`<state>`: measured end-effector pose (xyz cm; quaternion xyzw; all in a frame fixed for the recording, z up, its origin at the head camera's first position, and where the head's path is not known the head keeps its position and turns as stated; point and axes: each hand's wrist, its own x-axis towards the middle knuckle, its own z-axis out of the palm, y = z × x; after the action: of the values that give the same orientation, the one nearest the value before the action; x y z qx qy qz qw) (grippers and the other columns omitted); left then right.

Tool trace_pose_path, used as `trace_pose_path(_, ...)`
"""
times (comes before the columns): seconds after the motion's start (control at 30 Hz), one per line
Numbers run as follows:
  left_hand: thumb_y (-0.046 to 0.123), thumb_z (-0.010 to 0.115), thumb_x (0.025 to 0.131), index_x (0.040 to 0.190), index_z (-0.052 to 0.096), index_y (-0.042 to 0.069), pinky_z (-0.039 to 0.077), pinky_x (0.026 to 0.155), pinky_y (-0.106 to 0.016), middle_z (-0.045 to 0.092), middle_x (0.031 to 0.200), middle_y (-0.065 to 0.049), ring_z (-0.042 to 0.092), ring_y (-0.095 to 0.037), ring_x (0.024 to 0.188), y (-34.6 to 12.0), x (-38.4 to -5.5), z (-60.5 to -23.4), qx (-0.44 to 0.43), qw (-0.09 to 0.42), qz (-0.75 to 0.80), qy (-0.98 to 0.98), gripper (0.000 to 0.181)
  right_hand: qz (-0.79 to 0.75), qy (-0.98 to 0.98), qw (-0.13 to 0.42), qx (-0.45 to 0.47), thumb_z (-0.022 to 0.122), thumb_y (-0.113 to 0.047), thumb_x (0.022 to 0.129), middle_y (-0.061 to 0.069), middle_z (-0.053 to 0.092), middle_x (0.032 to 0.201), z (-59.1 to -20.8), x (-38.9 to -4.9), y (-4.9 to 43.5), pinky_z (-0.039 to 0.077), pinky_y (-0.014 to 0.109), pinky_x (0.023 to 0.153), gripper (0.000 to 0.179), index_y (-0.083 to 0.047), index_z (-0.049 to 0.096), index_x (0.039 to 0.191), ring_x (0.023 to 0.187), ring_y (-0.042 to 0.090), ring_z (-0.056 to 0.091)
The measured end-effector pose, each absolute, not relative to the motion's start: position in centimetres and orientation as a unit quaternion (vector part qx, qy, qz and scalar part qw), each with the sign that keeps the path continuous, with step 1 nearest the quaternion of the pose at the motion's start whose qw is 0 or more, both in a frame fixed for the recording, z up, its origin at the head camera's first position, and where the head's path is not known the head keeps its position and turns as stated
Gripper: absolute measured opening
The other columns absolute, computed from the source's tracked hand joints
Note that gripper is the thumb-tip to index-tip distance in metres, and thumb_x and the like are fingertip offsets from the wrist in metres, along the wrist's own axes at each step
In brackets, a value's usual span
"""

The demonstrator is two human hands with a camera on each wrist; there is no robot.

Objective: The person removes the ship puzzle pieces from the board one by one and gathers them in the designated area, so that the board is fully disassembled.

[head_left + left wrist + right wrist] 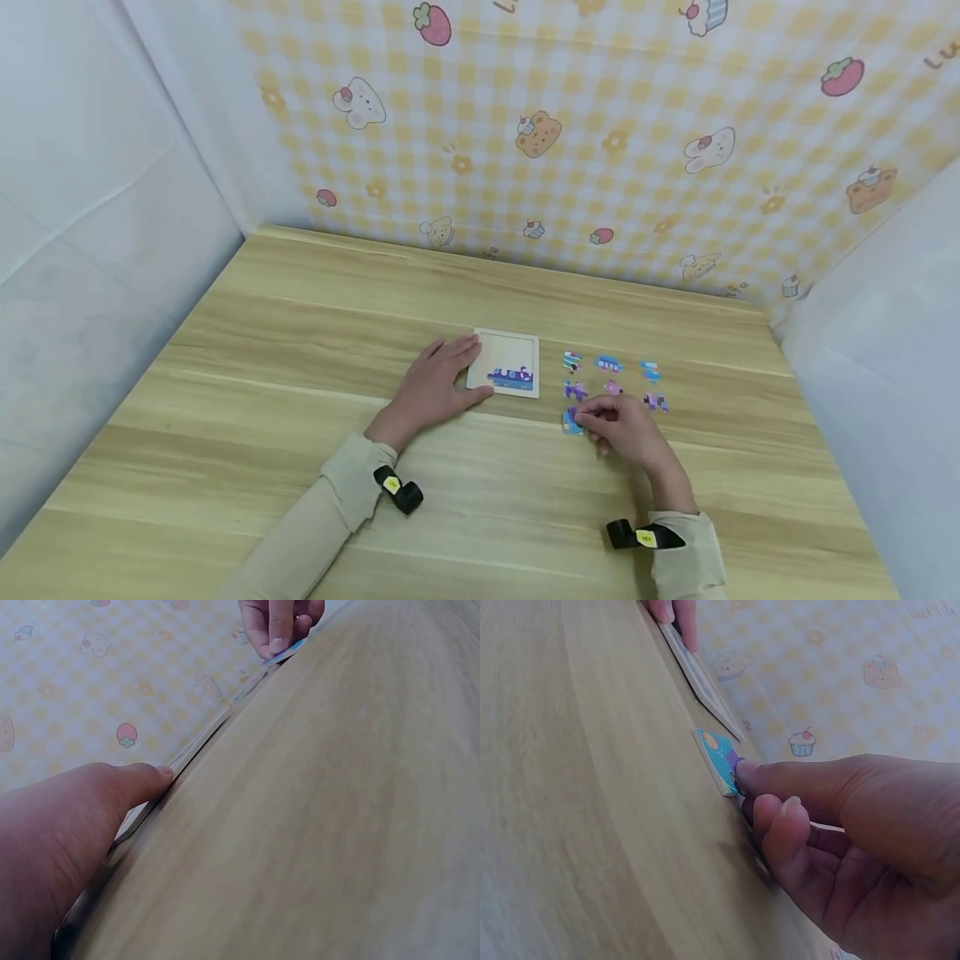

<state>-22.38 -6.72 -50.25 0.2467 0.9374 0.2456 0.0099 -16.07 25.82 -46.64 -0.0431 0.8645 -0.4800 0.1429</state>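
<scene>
A square, pale-framed puzzle board (pixel 538 367) lies on the table with purple and blue pieces fitted along its lower right. My left hand (pixel 437 385) rests at the board's left side, its fingers spread, fingertips on the upper left edge and thumb along the lower left edge. My right hand (pixel 624 425) pinches a blue and purple puzzle piece (pixel 718 761) between thumb and fingertips. In the right wrist view that piece is tilted, with one side lifted. The left wrist view shows the left thumb (pixel 146 782) against the board's rim.
Several loose puzzle pieces lie in rows right of the board, among them a blue one (pixel 609 363), a purple one (pixel 575 389) and one at the far right (pixel 656 402). Behind the wooden table (pixel 360 308) hangs a yellow checked cloth (pixel 480 108).
</scene>
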Motion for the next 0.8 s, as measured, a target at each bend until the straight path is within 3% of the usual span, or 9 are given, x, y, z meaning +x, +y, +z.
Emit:
trace_pose_path(0.4,0.062,0.063,0.096,0.156,0.045,0.007,0.013,0.128,-0.043,0.039,0.165,-0.004,0.031,-0.019,0.154,-6.78,-22.38,-50.32,0.25,0.007,0.249,0.936,0.083,-0.506,0.851,0.139,-0.029,0.068,-0.002,0.099,0.012,0.067,0.078,-46.99,-16.18,25.75,0.061,0.031,0.058,0.016,0.01,0.074,0.107,0.064,0.016,0.062)
trace_pose_path(0.8,0.063,0.062,0.096,0.157,0.044,0.009,0.012,0.128,-0.042,0.038,0.165,-0.002,0.03,-0.017,0.154,-6.72,-22.4,-50.11,0.246,0.012,0.242,0.938,0.084,-0.506,0.85,0.138,-0.042,0.069,-0.001,0.097,0.013,0.067,0.079,-46.82,-16.13,25.81,0.062,0.031,0.06,0.014,0.009,0.073,0.106,0.064,0.015,0.063)
